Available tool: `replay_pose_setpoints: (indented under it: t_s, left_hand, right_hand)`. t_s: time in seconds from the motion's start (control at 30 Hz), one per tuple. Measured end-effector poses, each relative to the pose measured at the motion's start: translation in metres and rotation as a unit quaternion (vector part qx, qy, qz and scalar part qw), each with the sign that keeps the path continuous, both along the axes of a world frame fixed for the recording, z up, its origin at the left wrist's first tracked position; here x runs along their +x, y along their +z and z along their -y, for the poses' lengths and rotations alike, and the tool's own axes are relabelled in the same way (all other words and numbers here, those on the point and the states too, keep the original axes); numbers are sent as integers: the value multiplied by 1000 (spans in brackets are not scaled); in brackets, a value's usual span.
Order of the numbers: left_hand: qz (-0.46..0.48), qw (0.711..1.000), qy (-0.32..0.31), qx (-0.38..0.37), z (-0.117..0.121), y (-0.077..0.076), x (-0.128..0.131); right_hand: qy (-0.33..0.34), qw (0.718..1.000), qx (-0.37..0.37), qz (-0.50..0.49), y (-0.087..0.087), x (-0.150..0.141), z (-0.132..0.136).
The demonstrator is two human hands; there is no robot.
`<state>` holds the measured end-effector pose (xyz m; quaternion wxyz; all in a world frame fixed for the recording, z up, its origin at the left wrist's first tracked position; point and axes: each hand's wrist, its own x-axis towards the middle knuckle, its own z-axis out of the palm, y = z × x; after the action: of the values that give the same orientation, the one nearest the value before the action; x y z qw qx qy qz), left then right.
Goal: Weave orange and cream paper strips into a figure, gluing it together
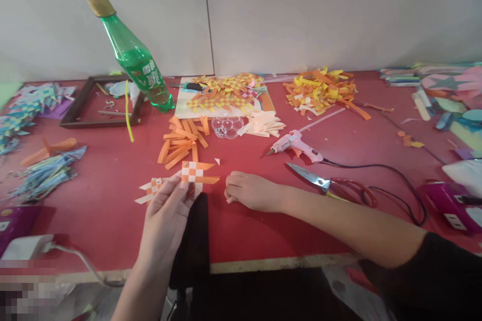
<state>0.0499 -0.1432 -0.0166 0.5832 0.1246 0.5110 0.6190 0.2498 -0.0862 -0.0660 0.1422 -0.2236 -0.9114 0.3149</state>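
My left hand [167, 213] is raised over the near edge of the red table [263, 241] and pinches a small fish woven from orange and white paper strips [195, 173]. A second woven orange and white fish [150, 188] lies on the table just left of it. My right hand [250, 191] rests on the table with its fingers curled in; nothing shows in it. A loose pile of orange paper strips [183, 140] lies just beyond both hands.
A pink glue gun [295, 144] and red-handled scissors [331, 185] lie to the right. A green bottle [137, 60], a dark wooden frame [100, 103], a clear round tray [227, 126], white strips [263, 124] and heaps of woven pieces [226, 91] and yellow-orange scraps [322, 89] sit further back.
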Motion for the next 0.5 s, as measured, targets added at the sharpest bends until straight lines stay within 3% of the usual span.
replay_pose_setpoints:
  t_s: [0.1, 0.3, 0.5]
  left_hand:
    - [-2, 1000, 7, -1, 2, 1, 0]
    - [5, 1000, 14, -5, 4, 1, 0]
    - [4, 999, 35, -16, 5, 0, -1]
  right_hand:
    - [-41, 999, 5, -15, -2, -1, -7]
    - [-181, 982, 26, -43, -2, -17, -46]
    - [-112, 992, 44, -30, -5, -32, -60]
